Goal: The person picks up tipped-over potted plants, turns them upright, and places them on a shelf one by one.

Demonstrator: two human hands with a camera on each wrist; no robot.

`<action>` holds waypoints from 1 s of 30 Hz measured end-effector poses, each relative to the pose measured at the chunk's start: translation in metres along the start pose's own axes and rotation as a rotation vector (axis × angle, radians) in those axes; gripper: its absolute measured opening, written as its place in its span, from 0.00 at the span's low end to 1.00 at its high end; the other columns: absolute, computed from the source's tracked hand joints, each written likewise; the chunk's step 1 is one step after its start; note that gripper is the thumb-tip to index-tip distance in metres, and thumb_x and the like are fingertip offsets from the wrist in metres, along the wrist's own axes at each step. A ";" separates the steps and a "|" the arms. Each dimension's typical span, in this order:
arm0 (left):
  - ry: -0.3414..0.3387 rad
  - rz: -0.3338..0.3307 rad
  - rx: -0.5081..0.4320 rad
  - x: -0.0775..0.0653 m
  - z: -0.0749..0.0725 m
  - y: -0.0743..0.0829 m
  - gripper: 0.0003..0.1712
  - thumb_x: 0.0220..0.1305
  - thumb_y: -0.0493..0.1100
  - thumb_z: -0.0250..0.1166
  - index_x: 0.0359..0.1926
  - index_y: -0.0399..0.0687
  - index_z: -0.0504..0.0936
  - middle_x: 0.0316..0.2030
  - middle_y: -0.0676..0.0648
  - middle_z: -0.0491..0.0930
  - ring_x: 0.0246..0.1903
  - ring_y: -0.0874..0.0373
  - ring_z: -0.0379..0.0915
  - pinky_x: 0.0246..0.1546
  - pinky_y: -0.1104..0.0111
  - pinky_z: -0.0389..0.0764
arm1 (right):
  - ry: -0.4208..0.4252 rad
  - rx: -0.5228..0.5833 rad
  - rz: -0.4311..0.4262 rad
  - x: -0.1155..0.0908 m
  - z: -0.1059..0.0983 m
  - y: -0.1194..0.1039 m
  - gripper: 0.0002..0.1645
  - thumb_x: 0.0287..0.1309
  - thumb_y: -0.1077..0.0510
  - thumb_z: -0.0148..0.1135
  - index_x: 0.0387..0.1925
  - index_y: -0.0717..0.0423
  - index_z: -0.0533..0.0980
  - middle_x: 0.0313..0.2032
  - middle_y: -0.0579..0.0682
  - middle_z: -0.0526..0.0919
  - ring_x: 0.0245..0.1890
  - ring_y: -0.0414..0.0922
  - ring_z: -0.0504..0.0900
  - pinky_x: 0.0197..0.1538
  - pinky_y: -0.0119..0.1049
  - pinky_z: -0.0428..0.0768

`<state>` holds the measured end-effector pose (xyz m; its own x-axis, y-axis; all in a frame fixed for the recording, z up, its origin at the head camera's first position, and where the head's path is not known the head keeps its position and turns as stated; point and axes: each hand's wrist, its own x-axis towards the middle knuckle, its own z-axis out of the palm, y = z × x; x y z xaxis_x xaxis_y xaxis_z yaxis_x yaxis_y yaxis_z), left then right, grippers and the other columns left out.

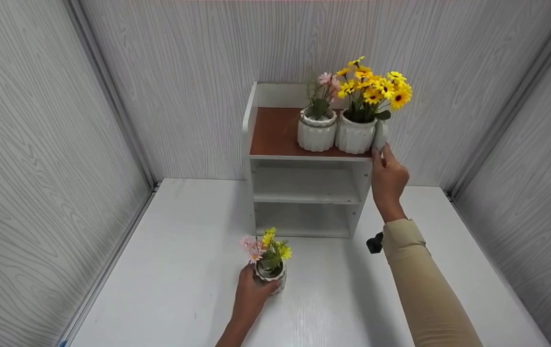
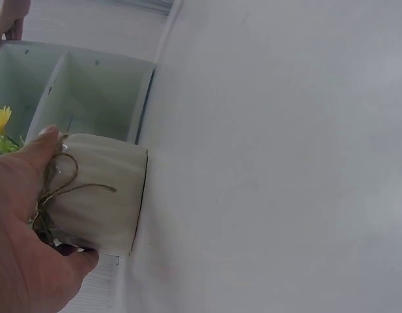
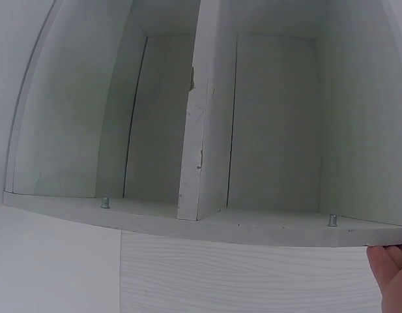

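My left hand (image 1: 252,295) grips the rim of a white flowerpot (image 2: 100,192) between thumb and fingers, low at the tabletop in front of the shelf. Pink and yellow artificial flowers (image 1: 269,248) stand in this pot, and a twine bow is tied round its neck. With the fingers of my right hand (image 1: 389,179), I pinch the right side panel of a small white shelf (image 1: 307,198) near its top. In the right wrist view, only the fingertips (image 3: 384,264) show, against the panel's edge.
On the shelf's brown top (image 1: 273,130) stand a pot of pink flowers (image 1: 317,132) and a pot of yellow flowers (image 1: 355,132), side by side at the right. Two compartments lie below. A black object (image 1: 374,243) shows beside my right sleeve. Wood-grain walls enclose the white table (image 1: 179,250).
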<state>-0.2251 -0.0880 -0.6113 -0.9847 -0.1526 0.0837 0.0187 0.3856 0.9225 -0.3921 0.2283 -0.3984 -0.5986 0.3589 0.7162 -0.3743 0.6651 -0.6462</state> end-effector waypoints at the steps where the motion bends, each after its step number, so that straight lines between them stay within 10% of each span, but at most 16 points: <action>1: 0.008 0.004 -0.002 0.000 0.001 0.001 0.55 0.44 0.59 0.76 0.67 0.39 0.62 0.61 0.40 0.66 0.64 0.44 0.61 0.64 0.49 0.62 | 0.006 -0.007 -0.011 0.000 0.000 0.000 0.22 0.66 0.48 0.56 0.57 0.52 0.77 0.45 0.57 0.84 0.34 0.50 0.85 0.36 0.49 0.79; 18: 0.063 0.025 0.026 0.001 0.007 0.002 0.51 0.44 0.55 0.77 0.65 0.39 0.64 0.58 0.41 0.69 0.60 0.46 0.65 0.61 0.50 0.65 | 0.048 -0.037 -0.073 0.003 0.002 0.001 0.15 0.66 0.51 0.57 0.45 0.55 0.80 0.27 0.56 0.85 0.21 0.48 0.76 0.26 0.46 0.71; 30: 0.099 0.129 0.080 0.003 0.006 -0.004 0.50 0.43 0.62 0.75 0.61 0.39 0.67 0.54 0.43 0.73 0.57 0.47 0.68 0.58 0.51 0.69 | 0.027 -0.028 -0.059 0.000 0.000 0.000 0.16 0.66 0.52 0.57 0.50 0.53 0.80 0.32 0.58 0.86 0.24 0.51 0.81 0.28 0.47 0.74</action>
<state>-0.2294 -0.0841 -0.6168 -0.9531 -0.1848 0.2396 0.1257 0.4786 0.8690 -0.3921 0.2279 -0.3985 -0.5567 0.3357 0.7599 -0.3885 0.7033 -0.5953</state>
